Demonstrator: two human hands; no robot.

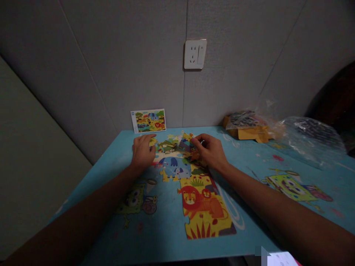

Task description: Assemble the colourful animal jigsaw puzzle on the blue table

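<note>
A joined part of a jigsaw puzzle (pixel 206 207) lies on the blue table, showing a red-maned lion and a cub on yellow ground. Two blue elephants (pixel 176 168) form another joined section at its upper left. My right hand (pixel 210 150) pinches a puzzle piece (pixel 186 142) with yellow, blue and grey on it, above a pile of loose pieces (pixel 168 145). At the left side of that pile, my left hand (pixel 143 150) has its thumb and fingers closed around a small yellow-green piece (pixel 152 141). Its grip is partly hidden.
A picture card (pixel 149 121) of the animal scene leans against the wall. At the back right lie an orange-yellow packet (pixel 249 129) and a crumpled clear plastic bag (pixel 307 142). The blue tabletop (pixel 166 236) bears cartoon prints. A socket (pixel 195 54) is on the wall.
</note>
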